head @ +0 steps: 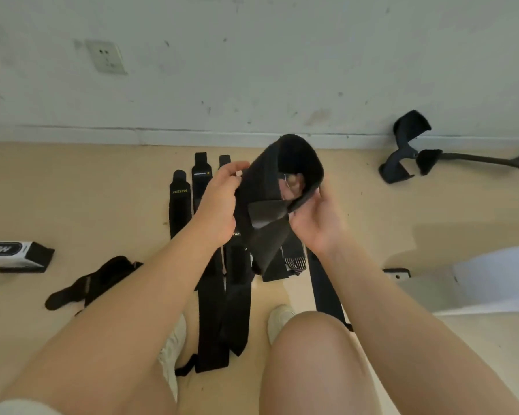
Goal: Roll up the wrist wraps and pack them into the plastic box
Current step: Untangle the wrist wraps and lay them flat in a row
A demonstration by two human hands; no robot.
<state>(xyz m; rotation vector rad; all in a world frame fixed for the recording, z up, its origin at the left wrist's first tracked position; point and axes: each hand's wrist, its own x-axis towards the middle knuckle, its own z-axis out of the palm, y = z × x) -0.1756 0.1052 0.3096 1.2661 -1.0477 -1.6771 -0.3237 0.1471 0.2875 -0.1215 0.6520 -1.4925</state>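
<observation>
- Held up in front of the wall (252, 70), above the floor (87, 205): a black wrist wrap (270, 187), partly curled into a loose open loop at its top, with a flat tail hanging down toward the knees.
- Left hand (219, 205) at the wrap's left edge, grip closed on the fabric with thumb and fingers pinching it.
- Right hand (318, 223) at the wrap's lower right, grip closed on the band where the loop folds back; a fingertip visible through the loop's opening.
- Flat on the floor below the hands, side by side and running away from the feet: several more black wraps (180, 205), two with small printed labels near their far ends.
- Further left on the floor, a crumpled black strap (102, 277), and beyond it a white-and-black carton (15, 253) with lettering, cut off by the frame edge.
- Near the baseboard at far right, a dark padded strap with a long tail (408, 151), well apart from the row.
- At right edge, a pale translucent plastic box (477, 283), only partly in view.
- At the bottom, bare knees and light shoes (174, 348) either side of the laid-out wraps.
</observation>
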